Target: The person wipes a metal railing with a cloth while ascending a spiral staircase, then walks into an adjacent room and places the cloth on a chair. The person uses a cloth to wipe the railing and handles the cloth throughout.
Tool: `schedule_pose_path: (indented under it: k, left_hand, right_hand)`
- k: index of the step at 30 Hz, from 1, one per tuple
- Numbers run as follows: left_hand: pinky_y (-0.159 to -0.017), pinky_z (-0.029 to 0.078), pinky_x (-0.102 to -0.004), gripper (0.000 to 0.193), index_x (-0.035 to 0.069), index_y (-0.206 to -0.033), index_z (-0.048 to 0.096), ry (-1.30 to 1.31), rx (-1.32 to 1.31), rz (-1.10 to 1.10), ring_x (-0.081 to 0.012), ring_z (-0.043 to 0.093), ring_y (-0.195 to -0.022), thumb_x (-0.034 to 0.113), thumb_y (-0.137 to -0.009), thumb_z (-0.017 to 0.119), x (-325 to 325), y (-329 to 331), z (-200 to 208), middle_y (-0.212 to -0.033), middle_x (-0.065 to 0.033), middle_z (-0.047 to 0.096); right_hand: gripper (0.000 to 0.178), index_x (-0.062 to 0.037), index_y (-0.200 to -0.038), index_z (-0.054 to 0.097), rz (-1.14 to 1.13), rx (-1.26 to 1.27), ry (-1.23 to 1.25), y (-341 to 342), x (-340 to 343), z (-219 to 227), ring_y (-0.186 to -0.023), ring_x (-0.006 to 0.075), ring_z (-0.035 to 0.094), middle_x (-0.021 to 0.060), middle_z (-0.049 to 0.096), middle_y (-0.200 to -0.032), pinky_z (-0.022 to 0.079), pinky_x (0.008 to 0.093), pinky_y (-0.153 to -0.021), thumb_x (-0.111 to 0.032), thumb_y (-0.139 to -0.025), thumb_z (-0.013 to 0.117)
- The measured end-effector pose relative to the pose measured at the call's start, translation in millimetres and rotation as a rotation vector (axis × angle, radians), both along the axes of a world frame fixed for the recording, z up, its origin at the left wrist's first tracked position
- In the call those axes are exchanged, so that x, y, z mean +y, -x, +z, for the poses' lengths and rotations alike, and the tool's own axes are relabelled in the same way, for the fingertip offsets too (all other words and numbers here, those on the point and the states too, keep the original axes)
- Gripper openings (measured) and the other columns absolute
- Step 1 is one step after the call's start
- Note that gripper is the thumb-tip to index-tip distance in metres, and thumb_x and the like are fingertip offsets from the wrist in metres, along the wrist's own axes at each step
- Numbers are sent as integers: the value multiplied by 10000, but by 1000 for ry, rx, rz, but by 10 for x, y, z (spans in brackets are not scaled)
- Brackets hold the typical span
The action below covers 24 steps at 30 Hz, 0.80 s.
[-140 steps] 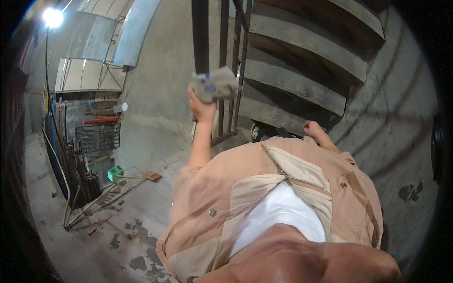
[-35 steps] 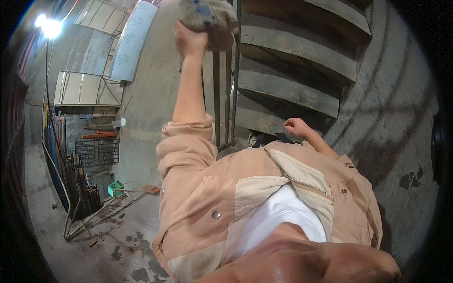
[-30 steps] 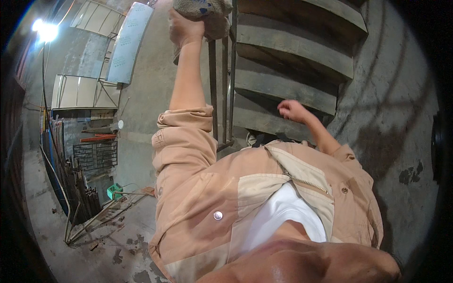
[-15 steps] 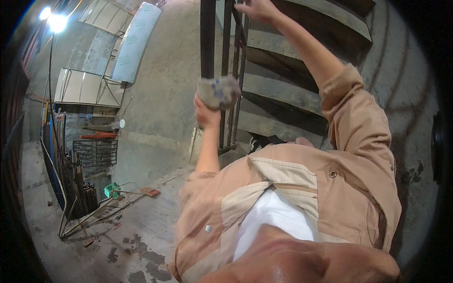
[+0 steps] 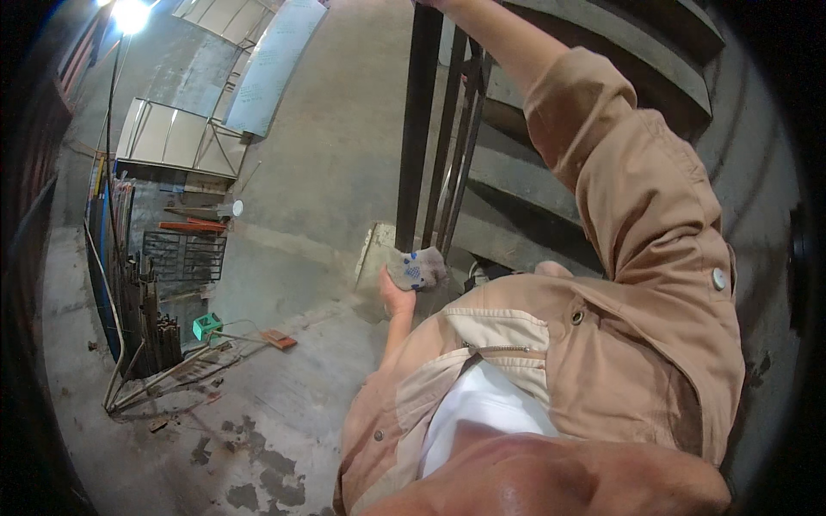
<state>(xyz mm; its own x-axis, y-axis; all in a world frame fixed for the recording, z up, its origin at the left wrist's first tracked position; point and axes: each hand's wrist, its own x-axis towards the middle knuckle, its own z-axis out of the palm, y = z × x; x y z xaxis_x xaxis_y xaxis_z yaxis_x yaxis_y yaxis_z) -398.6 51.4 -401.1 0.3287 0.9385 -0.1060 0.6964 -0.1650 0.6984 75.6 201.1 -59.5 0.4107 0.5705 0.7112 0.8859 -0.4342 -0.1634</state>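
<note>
In my left hand (image 5: 397, 297) is a folded grey rag (image 5: 422, 268) with blue markings, my fingers closed around its near side. The rag lies against the lower part of a dark metal railing post (image 5: 419, 129) and hides part of it. Stretched up to the top edge, my right arm (image 5: 499, 34) ends near the top of that post. Only a sliver of my right hand (image 5: 439, 3) shows there, and its fingers are out of sight.
Concrete stairs (image 5: 538, 185) rise behind the railing bars on the right. A pale board (image 5: 372, 249) lies on the floor behind the post. At the left are stacked metal bars (image 5: 151, 314), a green box (image 5: 206, 326) and a brush-like tool (image 5: 278, 340). Panels (image 5: 176, 133) stand farther off.
My left hand has brought the rag down along the post, closer to my body. My right arm has shifted up and left in the picture, and its hand has mostly left the view.
</note>
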Motion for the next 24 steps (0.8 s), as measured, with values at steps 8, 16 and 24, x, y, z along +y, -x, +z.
schedule_pose_path:
  k: [8, 16, 24]
  left_hand:
    - [-841, 462, -454, 822, 95, -1272, 404, -312, -170, -67, -411, 571, -1017, 155, -570, 828, 965, -2103, 1369, -1084, -199, 603]
    - [-803, 473, -472, 783, 117, -1252, 389, -383, -84, -10, -412, 592, -978, 207, -607, 823, 952, -2764, 1726, -1061, -189, 614]
    - [-821, 471, -477, 786, 124, -1270, 360, -346, -89, -109, -418, 581, -1009, 203, -633, 813, 1061, -2649, 1713, -1099, -190, 601]
  right_hand:
    - [393, 1, -1118, 550, 112, 206, -86, -110, 204, -71, -1247, 598, 316, 246, 224, -1482, 383, 483, -1053, -127, -758, 642]
    - [366, 57, -1156, 515, 224, 151, -220, -285, 58, -199, -1258, 585, 301, 286, 336, -1410, 345, 479, -1078, -78, -816, 505]
    - [385, 59, -1193, 493, 193, 284, -217, -180, 23, -77, -1305, 553, 257, 231, 327, -1439, 407, 450, -1032, -104, -844, 504]
